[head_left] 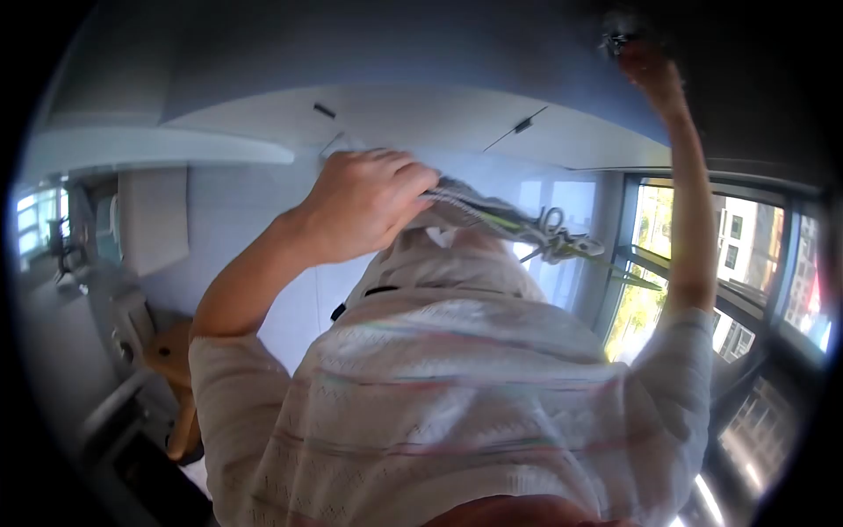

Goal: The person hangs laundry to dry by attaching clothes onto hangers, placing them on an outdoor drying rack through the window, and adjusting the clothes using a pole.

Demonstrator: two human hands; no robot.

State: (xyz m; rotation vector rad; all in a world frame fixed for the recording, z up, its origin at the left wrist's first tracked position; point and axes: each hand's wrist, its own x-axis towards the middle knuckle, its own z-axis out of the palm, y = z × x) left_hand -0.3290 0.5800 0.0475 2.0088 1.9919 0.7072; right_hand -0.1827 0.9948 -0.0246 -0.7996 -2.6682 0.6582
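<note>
My left hand [373,202] is closed, in front of my body at the middle of the view. It grips one end of a long grey bundle with knotted cords [518,227], which stretches to the right. Light rope and a yellow-green strip run along the bundle; loops show at its far end. What kind of thing it is I cannot tell. My right arm reaches far up to the top right. There my right hand [652,72] is curled at a small dark, shiny thing [619,42], too blurred and dim to name.
Beyond my hands runs a pale cabinet front [421,119] with small dark handles, below a blue-grey surface [395,53]. Large windows [746,237] stand on the right. A wooden stool [176,356] is at the lower left, near a white panel [154,220].
</note>
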